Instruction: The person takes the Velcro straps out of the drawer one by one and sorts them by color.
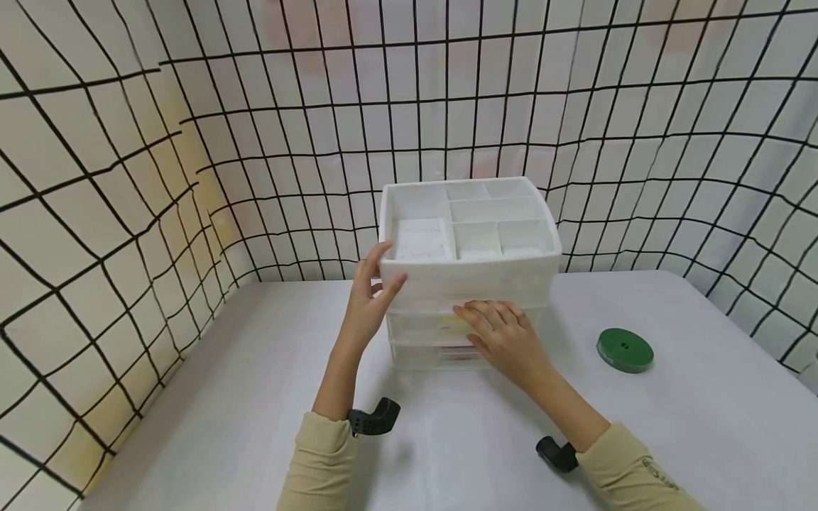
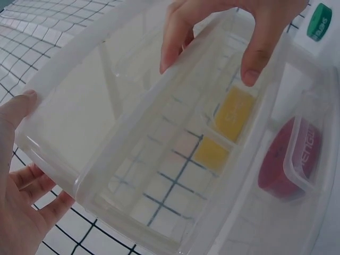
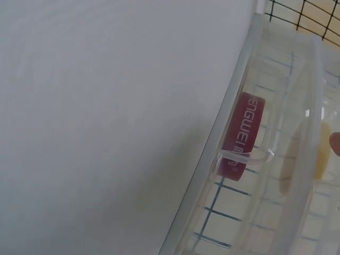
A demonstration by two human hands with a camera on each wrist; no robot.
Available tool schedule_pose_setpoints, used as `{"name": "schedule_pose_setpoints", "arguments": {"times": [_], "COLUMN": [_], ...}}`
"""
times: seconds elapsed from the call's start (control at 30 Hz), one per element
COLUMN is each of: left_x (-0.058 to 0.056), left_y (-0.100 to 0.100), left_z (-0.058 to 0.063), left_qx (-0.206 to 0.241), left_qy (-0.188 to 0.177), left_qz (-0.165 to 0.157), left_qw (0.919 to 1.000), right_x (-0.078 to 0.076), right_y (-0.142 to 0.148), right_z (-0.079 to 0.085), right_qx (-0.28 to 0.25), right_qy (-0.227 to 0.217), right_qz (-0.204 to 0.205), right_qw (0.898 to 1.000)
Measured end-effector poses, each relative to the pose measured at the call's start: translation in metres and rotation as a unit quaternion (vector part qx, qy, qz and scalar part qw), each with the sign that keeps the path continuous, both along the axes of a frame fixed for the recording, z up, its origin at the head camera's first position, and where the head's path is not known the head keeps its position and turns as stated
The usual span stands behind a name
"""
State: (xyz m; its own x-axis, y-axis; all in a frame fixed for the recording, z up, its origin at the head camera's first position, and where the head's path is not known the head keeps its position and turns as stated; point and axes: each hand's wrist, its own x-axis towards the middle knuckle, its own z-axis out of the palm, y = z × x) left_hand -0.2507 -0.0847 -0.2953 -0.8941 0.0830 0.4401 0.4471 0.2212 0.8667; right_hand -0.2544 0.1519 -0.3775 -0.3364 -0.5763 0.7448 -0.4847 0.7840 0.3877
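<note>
A white plastic drawer unit point(image 1: 473, 280) stands on the table, with a divided tray on top and see-through drawers below. My left hand point(image 1: 369, 294) holds its upper left corner, thumb on the front and fingers along the side. My right hand point(image 1: 501, 330) is at the front, its relaxed fingers at the middle drawer point(image 1: 415, 328). In the left wrist view its fingertips are over the edge above that drawer and the thumb is in front. A yellow lettered item point(image 2: 234, 114) shows inside the middle drawer. The bottom drawer contains a dark red roll point(image 3: 243, 135) with white lettering.
A flat green roll point(image 1: 625, 349) with a small centre hole lies on the white table point(image 1: 255, 397), right of the unit. White sheeting with a black grid point(image 1: 307, 128) surrounds the table at the back and sides.
</note>
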Motion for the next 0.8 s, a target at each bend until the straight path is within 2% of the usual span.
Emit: {"name": "schedule_pose_setpoints", "arguments": {"times": [0.3, 0.53, 0.8], "left_x": [0.000, 0.000, 0.001], "left_y": [0.000, 0.000, -0.001], "left_z": [0.001, 0.002, 0.002], "left_qx": [0.006, 0.007, 0.002], "left_qy": [0.003, 0.002, 0.000], "left_qz": [0.000, -0.001, 0.000], "left_qw": [1.0000, 1.0000, 1.0000], "right_x": [-0.010, -0.012, -0.014], "right_y": [-0.007, -0.008, -0.007], "right_z": [-0.002, -0.001, 0.001], "right_qx": [-0.046, -0.045, -0.034], "right_qy": [0.040, 0.077, 0.081], "right_qz": [0.039, 0.041, 0.042], "right_qw": [0.997, 0.995, 0.995]}}
